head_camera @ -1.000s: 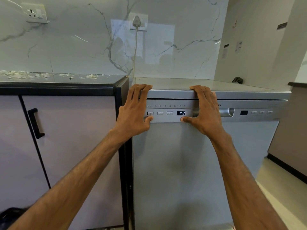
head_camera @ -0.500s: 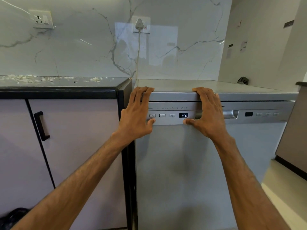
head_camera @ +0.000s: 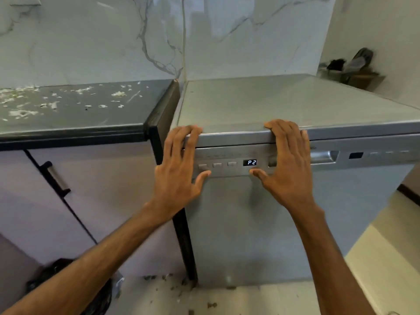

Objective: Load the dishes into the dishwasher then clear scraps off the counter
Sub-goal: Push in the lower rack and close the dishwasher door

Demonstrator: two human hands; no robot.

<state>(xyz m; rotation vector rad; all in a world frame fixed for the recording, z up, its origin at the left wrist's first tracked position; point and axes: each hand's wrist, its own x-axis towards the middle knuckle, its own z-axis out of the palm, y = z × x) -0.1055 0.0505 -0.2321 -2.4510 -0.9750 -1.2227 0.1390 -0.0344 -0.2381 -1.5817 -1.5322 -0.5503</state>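
Dishwasher (head_camera: 250,223) is standing shut just right of the counter (head_camera: 91,129), its display (head_camera: 250,162) reading P2. I am laying the left hand (head_camera: 179,169) and right hand (head_camera: 288,164) flat on the door's top band, fingers spread and straight, gripping nothing. I am judging the door stiff, heavy and slick, so the recessed handle (head_camera: 325,156) is looking like the place to pull. Scraps (head_camera: 22,103) are lying loose on the counter, probably light and crumbly.
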